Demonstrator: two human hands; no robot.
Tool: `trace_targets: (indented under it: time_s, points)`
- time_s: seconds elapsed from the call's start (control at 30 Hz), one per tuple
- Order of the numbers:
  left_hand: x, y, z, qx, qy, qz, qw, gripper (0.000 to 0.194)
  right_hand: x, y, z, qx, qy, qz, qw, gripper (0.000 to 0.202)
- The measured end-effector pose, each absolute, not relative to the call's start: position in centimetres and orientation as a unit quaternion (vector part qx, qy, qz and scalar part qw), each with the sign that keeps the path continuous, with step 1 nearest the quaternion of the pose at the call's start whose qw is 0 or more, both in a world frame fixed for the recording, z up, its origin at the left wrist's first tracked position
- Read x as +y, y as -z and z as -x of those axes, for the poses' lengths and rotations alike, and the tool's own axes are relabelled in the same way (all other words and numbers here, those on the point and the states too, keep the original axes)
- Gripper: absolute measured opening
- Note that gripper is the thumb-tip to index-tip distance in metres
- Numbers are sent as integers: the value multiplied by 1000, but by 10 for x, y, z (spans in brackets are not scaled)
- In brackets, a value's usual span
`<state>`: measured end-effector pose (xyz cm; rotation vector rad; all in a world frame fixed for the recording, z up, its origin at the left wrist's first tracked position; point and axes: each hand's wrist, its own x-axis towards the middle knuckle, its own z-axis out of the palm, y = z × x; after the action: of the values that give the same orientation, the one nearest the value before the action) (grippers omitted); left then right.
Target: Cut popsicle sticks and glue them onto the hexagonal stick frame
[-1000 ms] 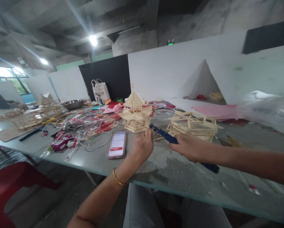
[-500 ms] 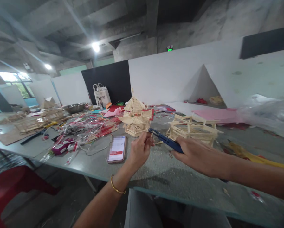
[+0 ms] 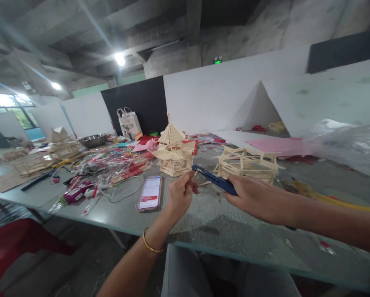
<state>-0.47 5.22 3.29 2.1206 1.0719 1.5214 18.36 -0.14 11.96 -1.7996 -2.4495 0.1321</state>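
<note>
My right hand (image 3: 248,194) is wrapped round a dark blue utility knife (image 3: 216,180), whose far end points left. That end meets the fingertips of my left hand (image 3: 181,193), which are pinched together. Between them shows a short bit of thin wooden stick (image 3: 196,173), mostly hidden by the fingers. Just behind my left hand stands a small pavilion model (image 3: 174,159) of pale sticks, with a tiered, pointed roof. Beyond my right hand sits an open stick frame (image 3: 247,165). A phone (image 3: 149,194) with its screen lit lies left of my left hand.
Plastic wrappers and red strips (image 3: 110,167) cover the table's left part, near a purple glue gun (image 3: 78,192). Farther back are a metal bowl (image 3: 93,141) and a tote bag (image 3: 129,123). Clear plastic (image 3: 342,144) lies at right. A red stool (image 3: 24,243) stands below left.
The whole view has shifted slightly, so things sit a little farther left. Both hands keep nearly the same pose, with the knife end still at my left fingertips.
</note>
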Motion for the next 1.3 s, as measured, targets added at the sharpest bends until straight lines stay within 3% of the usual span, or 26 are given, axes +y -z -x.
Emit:
trace_targets:
  time_s: [0.47,0.7,0.83,1.07,1.3]
  points:
    - [48,-36,0,430,-505,-728,176,27,22,-90,-188,-801,-9,593,82,26]
    - [50,-41,3,538,-380,-752,3,25,41,-93,-180,-819,25,569,74,23]
    - [48,-40,6,548,-316,-771,-73,24,31,-102,-173,-810,-71,581,39,25]
    - [50,-36,13,496,-370,-785,29,23,18,-100,-171,-809,-34,583,67,23]
    - [50,-33,7,538,-307,-785,-10,22,32,-85,-175,-812,-2,581,42,33]
